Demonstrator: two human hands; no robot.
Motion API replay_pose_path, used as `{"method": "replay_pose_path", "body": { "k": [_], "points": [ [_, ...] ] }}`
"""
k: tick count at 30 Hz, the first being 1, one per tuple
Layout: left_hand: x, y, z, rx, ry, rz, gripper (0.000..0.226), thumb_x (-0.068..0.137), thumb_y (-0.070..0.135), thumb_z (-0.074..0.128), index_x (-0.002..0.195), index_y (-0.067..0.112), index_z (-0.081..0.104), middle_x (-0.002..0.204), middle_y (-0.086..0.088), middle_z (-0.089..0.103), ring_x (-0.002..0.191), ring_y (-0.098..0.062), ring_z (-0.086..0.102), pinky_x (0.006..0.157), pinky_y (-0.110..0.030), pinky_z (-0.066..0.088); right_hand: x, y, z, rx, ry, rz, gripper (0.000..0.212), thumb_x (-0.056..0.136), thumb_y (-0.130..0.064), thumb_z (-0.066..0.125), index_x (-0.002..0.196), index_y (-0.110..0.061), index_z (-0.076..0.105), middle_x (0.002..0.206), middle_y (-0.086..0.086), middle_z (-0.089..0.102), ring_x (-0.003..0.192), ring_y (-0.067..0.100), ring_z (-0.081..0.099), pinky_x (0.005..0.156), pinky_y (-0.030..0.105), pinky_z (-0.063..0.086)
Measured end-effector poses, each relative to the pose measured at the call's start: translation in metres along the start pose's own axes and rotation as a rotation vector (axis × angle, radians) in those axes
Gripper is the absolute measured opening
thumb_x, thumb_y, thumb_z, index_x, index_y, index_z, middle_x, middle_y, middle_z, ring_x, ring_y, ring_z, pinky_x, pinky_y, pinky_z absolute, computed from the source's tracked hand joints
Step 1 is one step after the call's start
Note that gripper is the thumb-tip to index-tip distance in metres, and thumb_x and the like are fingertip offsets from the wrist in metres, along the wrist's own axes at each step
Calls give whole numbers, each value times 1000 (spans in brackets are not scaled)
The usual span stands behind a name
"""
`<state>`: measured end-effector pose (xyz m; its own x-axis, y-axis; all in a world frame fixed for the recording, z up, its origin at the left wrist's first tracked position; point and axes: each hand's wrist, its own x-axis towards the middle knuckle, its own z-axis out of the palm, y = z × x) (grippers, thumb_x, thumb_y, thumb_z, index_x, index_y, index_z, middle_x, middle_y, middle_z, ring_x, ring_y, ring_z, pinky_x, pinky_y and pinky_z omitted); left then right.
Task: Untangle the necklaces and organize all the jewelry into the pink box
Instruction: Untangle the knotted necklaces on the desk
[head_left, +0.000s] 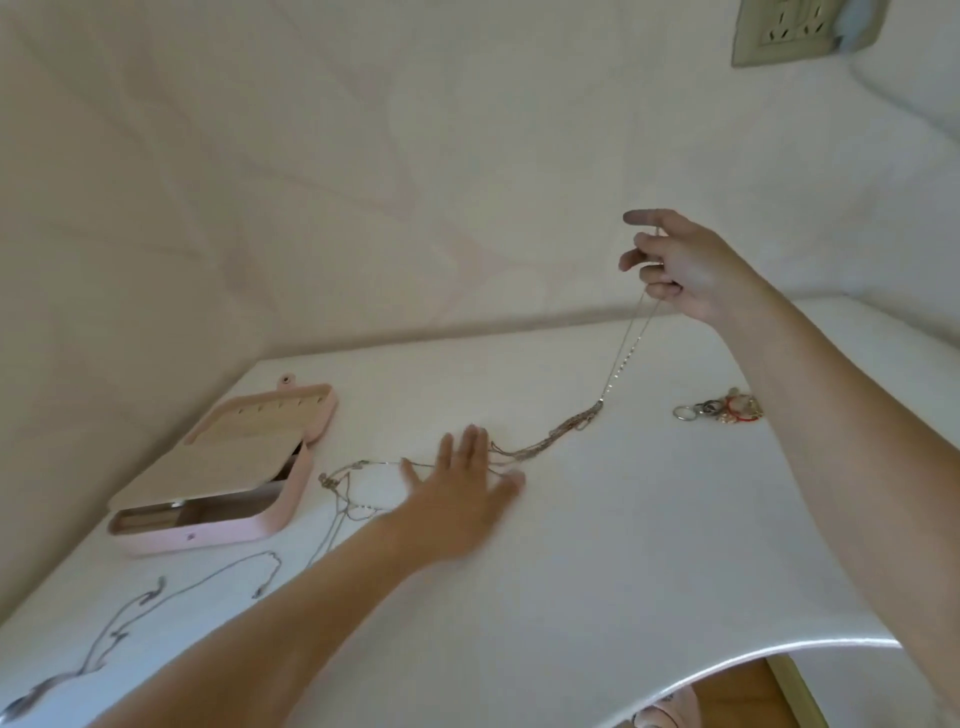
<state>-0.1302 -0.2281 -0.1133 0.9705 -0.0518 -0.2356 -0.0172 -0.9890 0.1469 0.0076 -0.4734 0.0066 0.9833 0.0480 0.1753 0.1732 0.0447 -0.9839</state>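
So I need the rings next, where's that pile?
The rings lie on the table's far right side, beside the right forearm.

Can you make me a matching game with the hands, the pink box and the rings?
Things:
1. right hand
2. left hand
3. pink box
4. pile of rings

Where or how:
A. open, at the left of the table
B. raised, pinching a chain
C. lying beside the right forearm
D. flat, fingers spread, on the tangled necklaces

Pairs: 1-B, 2-D, 3-A, 4-C
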Motion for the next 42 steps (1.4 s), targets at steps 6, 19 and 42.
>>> {"method": "replay_pose_path", "body": {
  "k": [6, 19, 42],
  "points": [
    [75, -53, -26, -86, 125, -266, 72, 97, 56, 10, 151, 11, -2, 160, -3, -6, 147, -23, -3, 115, -55, 1, -21, -12, -7, -180, -16, 93, 33, 97, -7, 39, 127, -20, 47, 70, 10, 58, 37, 8, 24, 34, 17, 19],
    [139, -86, -47, -80, 25, -575, 58, 88, 32, 31, 137, 3, 40, 135, -14, 44, 119, -30, 43, 103, -40, 30, -78, -56, -24, -214, -150, 63, 32, 99, -12, 43, 128, -25, 49, 69, 7, 54, 39, 7, 25, 35, 16, 18],
    [-20, 40, -27, -1541, -319, 261, 22, 97, 18, 45, 78, 10, 53, 58, 0, 42, 50, -13, 50, 60, -28, 55, -125, -10, -19, -231, -423, 298, 24, 99, -19, 40, 98, -9, 62, 49, -4, 41, 35, 3, 20, 32, 14, 13]
  ]
}}
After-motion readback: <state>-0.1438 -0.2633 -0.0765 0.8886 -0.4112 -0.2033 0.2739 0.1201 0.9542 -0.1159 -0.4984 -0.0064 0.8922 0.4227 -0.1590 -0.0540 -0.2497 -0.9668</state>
